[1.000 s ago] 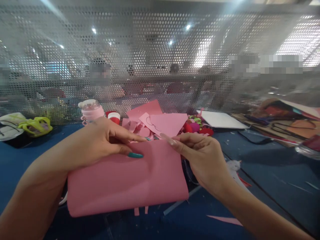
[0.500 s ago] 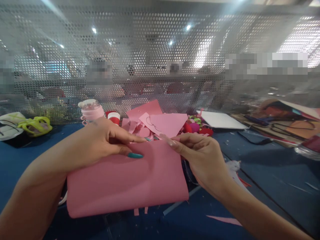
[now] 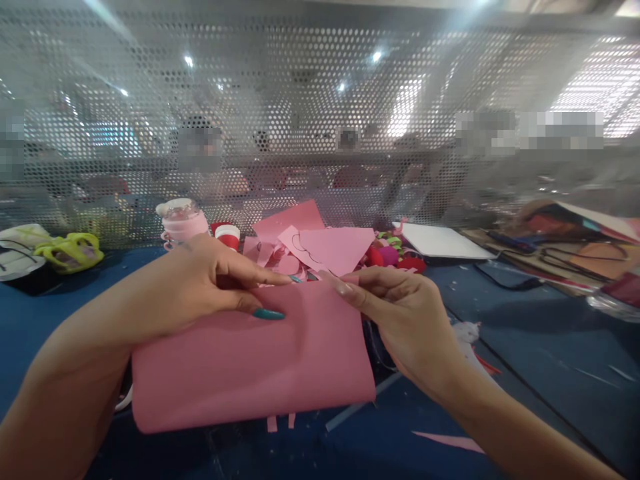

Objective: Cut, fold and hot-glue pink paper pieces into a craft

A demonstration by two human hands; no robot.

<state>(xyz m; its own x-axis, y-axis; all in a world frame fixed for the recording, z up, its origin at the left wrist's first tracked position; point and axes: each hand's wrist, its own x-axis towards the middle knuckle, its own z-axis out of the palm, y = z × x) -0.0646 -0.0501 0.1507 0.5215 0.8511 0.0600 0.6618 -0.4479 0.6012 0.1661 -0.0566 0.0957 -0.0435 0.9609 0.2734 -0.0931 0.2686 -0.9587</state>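
The person holds a pink sheet (image 3: 250,367) in 2 hands, lifted just above the near middle of the blue tabletop (image 3: 525,347). The sheet looks folded or curled over, with its rounded edge nearest the person and its open edge pointing far.

The left hand (image 3: 200,287) pinches that far edge a little left of its middle: the thumb, with a teal nail, presses on the upper face and the forefinger reaches along the edge. The right hand (image 3: 400,320) grips the same edge at the right corner, its fingers curled in and closed on the sheet. The 2 hands are near each other but do not touch.

Just beyond the sheet lies a pile of pink scraps (image 3: 320,247), 1 of them marked with a drawn line. Left of the pile stands a pink bottle (image 3: 183,219) with a red and white cap (image 3: 229,235) beside it. Small coloured balls (image 3: 387,255) sit at the pile's right, then a flat white board (image 3: 443,241). A yellow-green object (image 3: 73,251) lies at the far left. A thin pink strip (image 3: 450,440) rests on the tabletop near the right forearm. A perforated metal screen (image 3: 320,120) closes the far side.
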